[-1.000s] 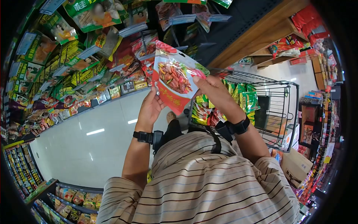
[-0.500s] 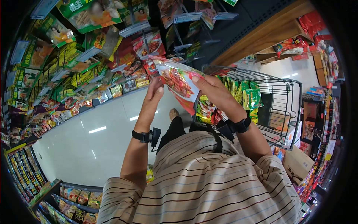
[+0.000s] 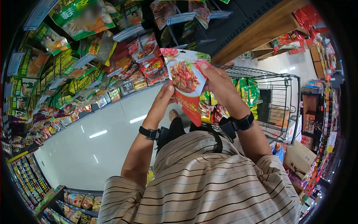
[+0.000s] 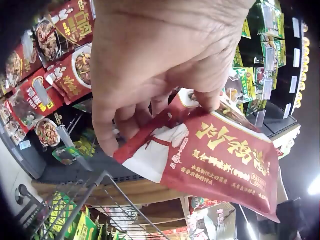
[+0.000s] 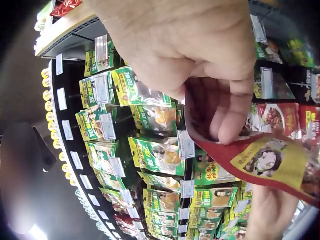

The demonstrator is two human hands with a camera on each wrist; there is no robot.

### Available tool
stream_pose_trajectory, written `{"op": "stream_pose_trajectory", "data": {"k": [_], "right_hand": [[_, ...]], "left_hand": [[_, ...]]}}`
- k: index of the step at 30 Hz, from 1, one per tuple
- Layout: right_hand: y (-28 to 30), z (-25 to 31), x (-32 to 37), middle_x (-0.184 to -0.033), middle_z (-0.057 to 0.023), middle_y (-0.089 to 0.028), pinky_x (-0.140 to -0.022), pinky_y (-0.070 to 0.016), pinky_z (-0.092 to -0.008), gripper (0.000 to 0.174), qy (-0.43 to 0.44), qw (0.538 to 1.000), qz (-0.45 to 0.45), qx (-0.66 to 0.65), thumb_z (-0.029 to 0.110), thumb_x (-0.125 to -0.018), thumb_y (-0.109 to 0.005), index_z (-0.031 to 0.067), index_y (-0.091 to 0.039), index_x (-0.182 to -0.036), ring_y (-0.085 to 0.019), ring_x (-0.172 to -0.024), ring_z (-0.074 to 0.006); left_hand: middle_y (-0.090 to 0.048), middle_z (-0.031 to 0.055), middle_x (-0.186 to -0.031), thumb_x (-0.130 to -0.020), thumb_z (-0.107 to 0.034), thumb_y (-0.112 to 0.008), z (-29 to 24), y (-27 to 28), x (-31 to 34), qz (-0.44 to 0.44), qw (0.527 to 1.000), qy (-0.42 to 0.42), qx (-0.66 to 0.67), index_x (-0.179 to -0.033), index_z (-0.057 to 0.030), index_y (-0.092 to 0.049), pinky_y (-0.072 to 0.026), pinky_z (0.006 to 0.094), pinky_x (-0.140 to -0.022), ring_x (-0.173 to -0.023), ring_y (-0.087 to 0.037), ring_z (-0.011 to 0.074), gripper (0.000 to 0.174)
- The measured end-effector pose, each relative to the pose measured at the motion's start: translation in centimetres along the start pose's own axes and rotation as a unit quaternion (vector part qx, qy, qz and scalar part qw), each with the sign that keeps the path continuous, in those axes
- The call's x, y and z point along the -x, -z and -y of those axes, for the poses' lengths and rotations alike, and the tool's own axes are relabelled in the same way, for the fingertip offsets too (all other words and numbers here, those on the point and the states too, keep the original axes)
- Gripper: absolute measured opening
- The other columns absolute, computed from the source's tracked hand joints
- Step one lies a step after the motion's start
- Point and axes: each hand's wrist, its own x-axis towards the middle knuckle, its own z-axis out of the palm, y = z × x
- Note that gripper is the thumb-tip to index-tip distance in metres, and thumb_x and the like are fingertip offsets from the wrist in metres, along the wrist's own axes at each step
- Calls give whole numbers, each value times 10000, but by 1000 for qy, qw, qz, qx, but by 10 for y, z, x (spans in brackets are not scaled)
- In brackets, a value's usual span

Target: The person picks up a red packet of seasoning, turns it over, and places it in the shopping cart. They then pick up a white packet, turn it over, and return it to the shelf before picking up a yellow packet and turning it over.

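Note:
Both hands hold a red and white seasoning packet (image 3: pixel 185 76) in front of the body, its front with a cooked-meat picture turned up to the head camera. My left hand (image 3: pixel 160 102) pinches its left edge. In the left wrist view, the thumb lies on the printed face of the packet (image 4: pixel 220 155) and the other fingers go behind it. At the upper right edge, my right hand (image 3: pixel 223 87) grips with its thumb on the front. The right wrist view shows that hand's curled fingers (image 5: pixel 232 117) against the back of the packet (image 5: pixel 270 162).
A black wire shopping cart (image 3: pixel 278 87) stands at the right, with several green and yellow packets (image 3: pixel 250 93) in it. Ahead and left, a rack holds hanging food packets (image 3: pixel 76 18) with price tags. Pale tiled floor (image 3: pixel 108 149) lies at the left. A wooden shelf edge (image 3: pixel 246 30) runs behind the cart.
The packet tilted away as my left hand loosened from its left edge, then turned face up again. Now my left hand pinches that edge once more, and the packet sits slightly further right.

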Motion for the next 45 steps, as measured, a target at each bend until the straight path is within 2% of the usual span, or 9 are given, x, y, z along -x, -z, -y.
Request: {"op": "stream_pose_trajectory", "data": {"k": [8, 12, 17, 23, 27, 32, 35, 41, 45], "right_hand": [[-15, -2, 2, -1034, -108, -676, -769, -561, -311, 496, 21, 996, 88, -16, 408, -1015, -522, -27, -564, -1251, -670, -892, -171], [-17, -4, 5, -1102, -118, -672, -840, -543, -309, 481, 26, 994, 104, 35, 390, -1023, -508, -14, -569, -1276, -661, -955, -179], [-21, -6, 15, -1196, -126, -656, -907, -521, -312, 413, 8, 986, 134, 95, 307, -1033, -500, 19, -564, -1322, -642, -1071, -188], [-19, -8, 23, -1127, -110, -686, -896, -521, -302, 371, -7, 970, 185, 158, 271, -1034, -497, 0, -615, -1258, -658, -1032, -162], [-10, -16, 24, -1069, -64, -703, -807, -527, -268, 334, -21, 970, 185, 154, 285, -1021, -530, 46, -655, -1219, -671, -946, -115], [4, -9, 34, -1070, -72, -706, -774, -528, -257, 352, -44, 979, 147, 137, 289, -1025, -517, 34, -635, -1238, -680, -918, -123], [10, -4, 42, -1082, -88, -710, -775, -530, -260, 364, -46, 982, 125, 136, 293, -1028, -509, 25, -623, -1247, -686, -916, -136], [28, -5, 57, -1091, -89, -711, -786, -534, -265, 351, -44, 986, 108, 123, 282, -1032, -503, 28, -628, -1240, -686, -916, -138], [35, -4, 71, -1084, -72, -712, -808, -539, -266, 335, -40, 984, 124, 124, 271, -1032, -507, 27, -634, -1223, -681, -925, -136]], "left_hand": [[-478, 80, -1419, -982, -614, -426, 1, -30, -5, 54, 995, -38, 69, -1547, -153, -240, -431, 395, -1034, -1308, -467, 203, 753], [-605, 116, -1207, -977, -435, -546, -7, -47, -2, 76, 974, 9, 213, -1360, -107, -456, -532, 451, -949, -1061, -638, 256, 512], [-505, 152, -1380, -1026, -342, -488, 19, -23, 2, 174, 900, -5, 400, -1417, -62, -395, -494, 510, -1035, -1231, -555, 286, 490], [-605, 196, -1215, -1021, -342, -466, 13, -19, 2, 115, 893, 39, 433, -1305, -26, -510, -590, 480, -845, -1026, -660, 323, 427], [-572, 195, -1289, -1031, -337, -442, 14, -24, -3, 204, 842, 58, 496, -1335, -15, -497, -500, 500, -1011, -1156, -600, 313, 446], [-579, 166, -1275, -1048, -344, -416, 14, -44, -12, 232, 844, 118, 469, -1352, -50, -498, -503, 612, -963, -1152, -591, 302, 430], [-590, 158, -1259, -1050, -339, -412, 5, -57, -15, 290, 794, 109, 523, -1347, -45, -500, -498, 585, -985, -1156, -589, 300, 426], [-594, 150, -1252, -1051, -324, -416, 22, -69, -25, 255, 791, 167, 530, -1338, -26, -501, -509, 478, -1005, -1142, -601, 266, 422], [-602, 148, -1235, -1057, -297, -408, 2, -78, -19, 239, 865, 136, 421, -1334, -19, -503, -517, 430, -994, -1128, -607, 243, 403]]}}
